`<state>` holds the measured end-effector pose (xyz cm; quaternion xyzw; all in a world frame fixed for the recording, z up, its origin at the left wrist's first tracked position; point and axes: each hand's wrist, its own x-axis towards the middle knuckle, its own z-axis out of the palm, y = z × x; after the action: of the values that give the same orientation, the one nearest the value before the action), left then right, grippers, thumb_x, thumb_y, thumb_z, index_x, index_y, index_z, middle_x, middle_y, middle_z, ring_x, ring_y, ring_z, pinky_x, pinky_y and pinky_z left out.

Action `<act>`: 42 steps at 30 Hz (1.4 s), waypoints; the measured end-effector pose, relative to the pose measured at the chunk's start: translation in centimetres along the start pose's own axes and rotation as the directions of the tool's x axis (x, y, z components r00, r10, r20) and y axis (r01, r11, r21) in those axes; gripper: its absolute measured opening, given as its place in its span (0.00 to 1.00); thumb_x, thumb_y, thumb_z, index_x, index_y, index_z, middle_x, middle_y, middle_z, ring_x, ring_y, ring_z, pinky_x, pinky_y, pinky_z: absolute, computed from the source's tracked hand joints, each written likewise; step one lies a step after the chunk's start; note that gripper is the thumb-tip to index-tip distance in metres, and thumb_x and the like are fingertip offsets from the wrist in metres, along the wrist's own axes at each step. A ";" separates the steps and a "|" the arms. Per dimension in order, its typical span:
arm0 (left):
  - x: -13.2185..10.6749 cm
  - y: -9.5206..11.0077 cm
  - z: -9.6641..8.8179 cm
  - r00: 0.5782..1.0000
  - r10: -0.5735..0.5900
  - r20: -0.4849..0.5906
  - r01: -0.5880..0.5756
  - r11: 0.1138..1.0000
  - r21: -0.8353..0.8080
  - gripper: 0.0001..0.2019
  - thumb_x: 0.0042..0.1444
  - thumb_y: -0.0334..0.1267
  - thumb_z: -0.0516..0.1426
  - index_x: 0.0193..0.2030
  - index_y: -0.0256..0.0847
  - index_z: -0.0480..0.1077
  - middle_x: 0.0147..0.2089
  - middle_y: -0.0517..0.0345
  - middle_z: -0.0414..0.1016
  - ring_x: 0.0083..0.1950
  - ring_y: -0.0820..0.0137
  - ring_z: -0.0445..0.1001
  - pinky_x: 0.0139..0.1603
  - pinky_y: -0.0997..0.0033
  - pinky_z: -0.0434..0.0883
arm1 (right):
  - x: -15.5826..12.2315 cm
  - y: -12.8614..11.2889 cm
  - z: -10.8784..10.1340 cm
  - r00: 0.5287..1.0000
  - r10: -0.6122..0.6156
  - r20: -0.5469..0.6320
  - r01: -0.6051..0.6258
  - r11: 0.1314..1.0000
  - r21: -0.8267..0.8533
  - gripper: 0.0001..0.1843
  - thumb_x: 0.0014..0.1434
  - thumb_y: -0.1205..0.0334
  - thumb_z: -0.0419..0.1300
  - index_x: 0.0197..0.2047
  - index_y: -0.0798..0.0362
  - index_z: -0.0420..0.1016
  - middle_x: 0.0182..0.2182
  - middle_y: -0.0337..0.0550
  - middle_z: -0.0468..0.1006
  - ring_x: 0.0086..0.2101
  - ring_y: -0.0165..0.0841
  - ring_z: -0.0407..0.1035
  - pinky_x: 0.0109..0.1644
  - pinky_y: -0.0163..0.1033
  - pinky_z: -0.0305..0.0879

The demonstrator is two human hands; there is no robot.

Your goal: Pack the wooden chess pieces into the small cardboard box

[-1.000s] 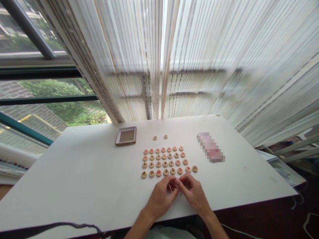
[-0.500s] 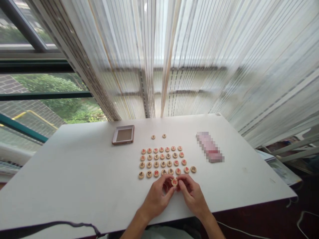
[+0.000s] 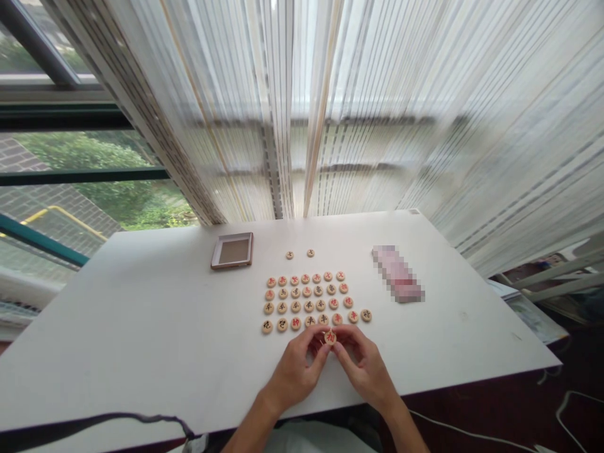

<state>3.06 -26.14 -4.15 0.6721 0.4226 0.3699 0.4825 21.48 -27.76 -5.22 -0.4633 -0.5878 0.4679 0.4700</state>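
Between the fingertips of both hands is a round wooden Chinese chess piece [image 3: 330,338] with a red character facing up. My left hand [image 3: 301,363] is closed on its left side, and my right hand [image 3: 360,365] pinches it from the right. Just beyond the fingers, several more pieces lie in rows, some red and some black; a black-marked piece [image 3: 267,326] ends the nearest row at the left, and another piece [image 3: 366,315] ends it at the right. Two black-marked pieces, a left one [image 3: 289,255] and a right one [image 3: 310,253], sit apart behind the rows.
An open shallow box [image 3: 232,251] lies at the back left of the white table [image 3: 141,327]. On the right is a blurred pink item [image 3: 399,274]. A striped curtain [image 3: 302,113] hangs behind the table, and a black cable [image 3: 127,416] crosses the front left corner.
The held piece has turned slightly between the fingers, and my right fingertips have shifted left, nearer to the left ones. The camera view has tipped a little; the rows are unchanged.
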 end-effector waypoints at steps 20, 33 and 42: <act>0.4 0.1 0.5 0.997 -0.057 -0.049 0.054 0.997 -0.057 0.08 0.64 0.39 0.59 0.48 0.42 0.71 0.39 0.56 0.80 0.37 0.68 0.78 0.40 0.71 0.75 | 0.0 0.1 0.6 0.990 -0.138 0.003 0.135 0.968 -0.213 0.11 0.63 0.68 0.60 0.48 0.47 0.73 0.40 0.43 0.78 0.38 0.35 0.75 0.45 0.41 0.75; 0.4 0.0 0.7 0.992 -0.096 -0.082 0.090 0.993 -0.074 0.06 0.65 0.41 0.59 0.42 0.41 0.71 0.35 0.56 0.80 0.37 0.67 0.80 0.40 0.70 0.76 | 0.0 0.0 0.7 0.989 -0.145 0.041 0.151 0.955 -0.254 0.08 0.65 0.67 0.60 0.46 0.47 0.72 0.37 0.41 0.75 0.37 0.35 0.73 0.43 0.40 0.73; 0.4 0.4 0.3 0.996 -0.056 -0.064 0.050 0.994 -0.097 0.08 0.68 0.43 0.56 0.44 0.41 0.71 0.38 0.55 0.81 0.39 0.67 0.81 0.42 0.70 0.77 | 0.2 -0.3 0.6 0.992 -0.127 0.023 0.129 0.958 -0.256 0.05 0.66 0.63 0.60 0.46 0.47 0.72 0.37 0.42 0.75 0.37 0.36 0.73 0.43 0.41 0.73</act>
<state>3.57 -25.97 -3.79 0.6243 0.4381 0.3987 0.5094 20.78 -27.67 -4.93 -0.4798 -0.6739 0.3578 0.4333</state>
